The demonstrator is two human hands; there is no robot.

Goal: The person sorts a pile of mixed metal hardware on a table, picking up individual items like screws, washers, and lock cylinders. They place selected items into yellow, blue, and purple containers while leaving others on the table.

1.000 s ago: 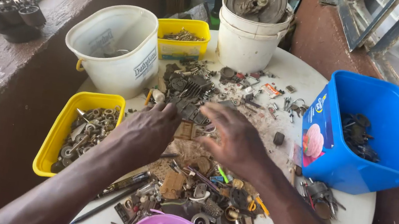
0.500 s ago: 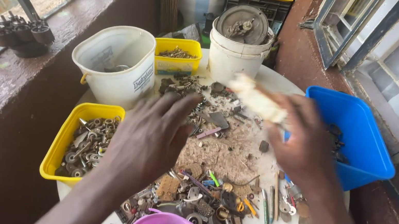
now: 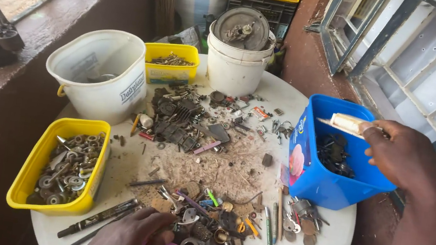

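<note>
At nine o'clock sits the yellow tub point(image 3: 28, 181) of washers. My left hand point(image 3: 128, 238) lies loosely open, holding nothing, on the scrap pile point(image 3: 204, 223) at six o'clock. At three o'clock my right hand point(image 3: 404, 154) pinches a pale flat piece point(image 3: 346, 123) over the blue tub point(image 3: 323, 183).

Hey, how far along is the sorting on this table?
Partly done: the yellow tub holds washers and rings, and the blue tub holds dark parts. In hand: the right hand holds a pale flat piece over the blue tub. Left: the loose scrap pile by the left hand.
</note>
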